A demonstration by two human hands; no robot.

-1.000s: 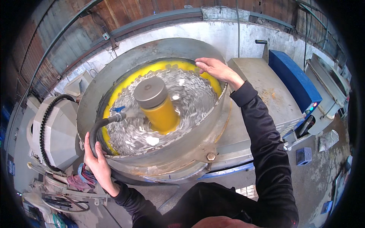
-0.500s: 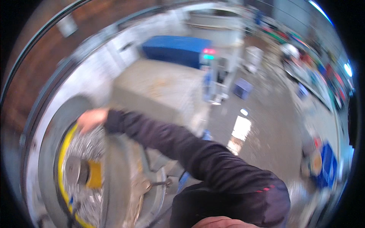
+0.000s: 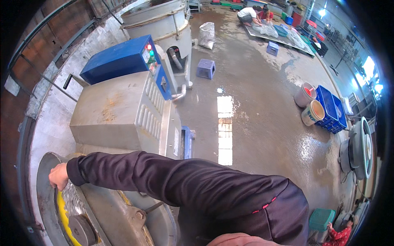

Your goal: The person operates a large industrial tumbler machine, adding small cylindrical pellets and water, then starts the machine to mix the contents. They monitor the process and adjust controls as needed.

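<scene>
1. The right hand [image 3: 58,175] is in the lower left of the frame, at the upper part of a round metal tub [image 3: 46,197]. Its fingers bend down toward the inside; I cannot tell whether they grasp anything.
2. The left hand is outside the frame, so I cannot tell its grip.
3. The tub fills the lower left corner, cut off by the lower edge. Inside are a yellow lining [image 3: 62,215], shiny gray pieces [image 3: 73,201] too blurred to tell apart, and a post with a round gray top [image 3: 81,230].
4. A dark sleeve [image 3: 176,176] crosses from the lower middle to the right hand, passing over part of the tub. Below the sleeve, a bolt [image 3: 140,215] sits on the tub's outer side.
5. At left, above the sleeve, stands a gray metal box [image 3: 108,110], with a blue cabinet [image 3: 117,59] bearing red and green lights behind it.
6. At upper center, a white sack [image 3: 206,37] and a purple stool [image 3: 206,69] stand on the wet floor [image 3: 262,139].
7. Two people [image 3: 254,17] crouch at the upper right; blue crates [image 3: 327,107] and two buckets [image 3: 312,113] stand at right.
</scene>
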